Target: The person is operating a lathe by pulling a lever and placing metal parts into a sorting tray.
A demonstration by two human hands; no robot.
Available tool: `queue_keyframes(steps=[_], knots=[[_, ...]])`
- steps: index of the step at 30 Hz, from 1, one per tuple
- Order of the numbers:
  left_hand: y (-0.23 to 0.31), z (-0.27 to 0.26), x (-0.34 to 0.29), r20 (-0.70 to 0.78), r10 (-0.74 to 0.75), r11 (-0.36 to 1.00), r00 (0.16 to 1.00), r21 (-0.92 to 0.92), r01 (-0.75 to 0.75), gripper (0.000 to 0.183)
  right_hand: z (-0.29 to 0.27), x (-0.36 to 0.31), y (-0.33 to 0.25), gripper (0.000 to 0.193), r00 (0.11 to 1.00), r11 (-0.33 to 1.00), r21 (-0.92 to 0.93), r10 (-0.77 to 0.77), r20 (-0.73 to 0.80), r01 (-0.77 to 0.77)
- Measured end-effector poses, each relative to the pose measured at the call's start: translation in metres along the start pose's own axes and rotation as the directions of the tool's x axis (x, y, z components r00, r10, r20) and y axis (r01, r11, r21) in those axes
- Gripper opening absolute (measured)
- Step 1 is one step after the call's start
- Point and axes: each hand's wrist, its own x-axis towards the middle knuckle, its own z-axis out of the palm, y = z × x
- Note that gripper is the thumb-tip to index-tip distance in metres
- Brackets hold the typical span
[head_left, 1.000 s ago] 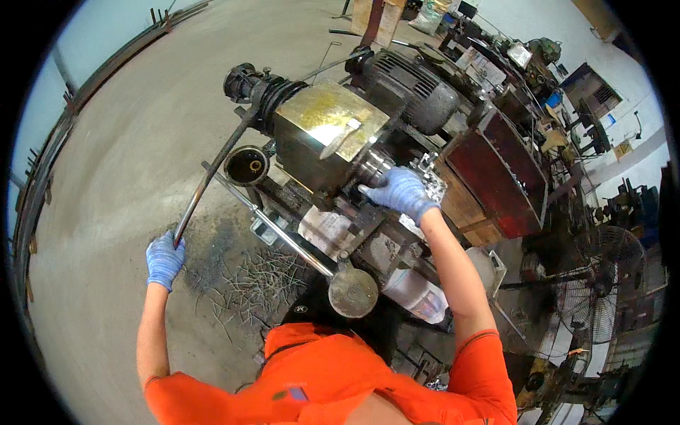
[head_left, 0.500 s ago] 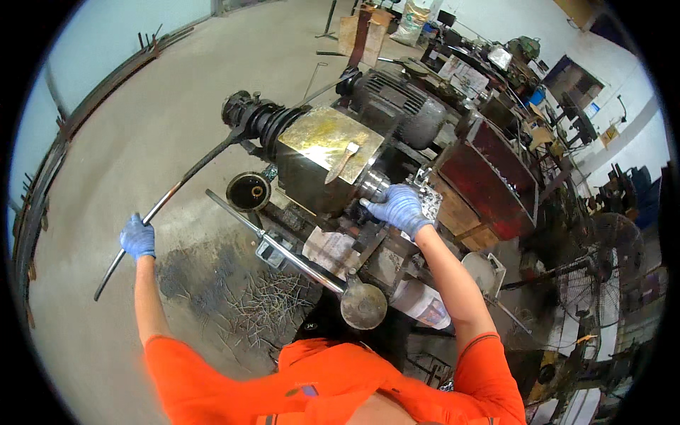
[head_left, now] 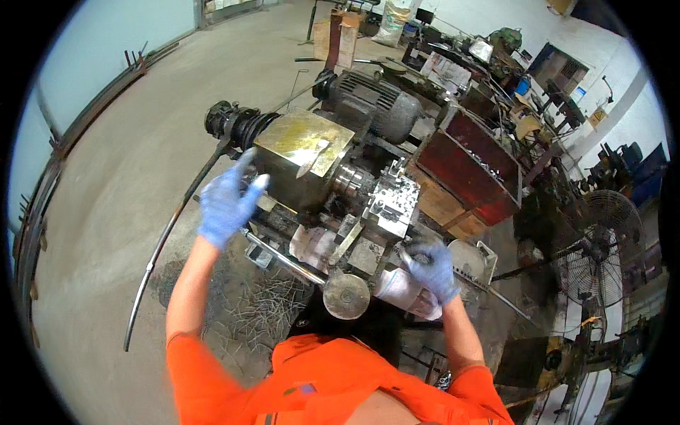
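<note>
My left hand point(head_left: 228, 201), in a blue glove, is raised with thumb and fingers apart, near the left side of the greasy metal machine housing point(head_left: 273, 177). It holds nothing. The long metal lever bar point(head_left: 166, 230) slants down to the left, apart from that hand. On the right, my gloved right hand point(head_left: 433, 271) curls its fingers at the right end of the tool slide point(head_left: 393, 202); what lies inside them is dark and hidden. Between my hands a shiny rod point(head_left: 287, 260) ends in a round metal disc point(head_left: 346, 296). A brush point(head_left: 313, 157) lies on the housing's top.
An electric motor point(head_left: 375, 103) stands behind the housing, with a dark red metal bin point(head_left: 471, 166) to its right. Curly metal shavings point(head_left: 265, 308) litter the floor. A standing fan point(head_left: 602, 230) is at the right. Long bars point(head_left: 85, 127) lie along the left wall.
My left hand has let go of the lever bar and moved right and up, fingers spreading. My right hand has left the spindle area and come nearer, to the slide's right end.
</note>
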Motion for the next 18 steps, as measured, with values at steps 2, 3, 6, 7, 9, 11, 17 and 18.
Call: queue_keyframes(steps=[2,3,6,7,9,11,17,18], knots=[[0.011,0.035,0.017,0.005,0.100,0.993,0.995,0.055,-0.100,0.056,0.003,-0.043,0.031,0.017,0.994,0.993,0.050,0.102,0.027,-0.104],[0.015,0.051,0.025,0.041,0.140,0.983,0.989,0.118,-0.144,0.055,0.002,-0.064,0.043,0.017,0.987,0.989,0.023,0.144,0.070,-0.146],[0.019,0.079,0.035,0.207,0.211,0.946,0.955,0.202,-0.253,0.048,-0.003,-0.122,0.047,0.023,0.860,0.867,-0.041,0.499,0.106,-0.497],[0.020,0.087,0.037,0.269,0.231,0.934,0.935,0.208,-0.290,0.045,0.002,-0.146,0.063,0.022,0.884,0.884,-0.005,0.467,0.021,-0.467],[0.014,0.097,0.033,0.186,0.319,0.926,0.929,0.149,-0.347,0.039,0.012,-0.190,0.085,0.022,0.862,0.862,0.071,0.505,-0.042,-0.501],[0.017,0.092,0.026,0.114,0.375,0.916,0.920,0.107,-0.386,0.031,0.013,-0.208,0.087,0.021,0.775,0.766,0.145,0.632,0.006,-0.626],[0.027,0.051,0.020,0.112,0.366,0.900,0.924,0.210,-0.382,0.025,0.017,-0.206,0.083,0.019,0.827,0.815,0.204,0.561,-0.040,-0.542],[0.029,0.045,0.020,0.087,0.357,0.907,0.930,0.207,-0.367,0.024,0.017,-0.201,0.080,0.018,0.842,0.832,0.190,0.537,-0.039,-0.522]])
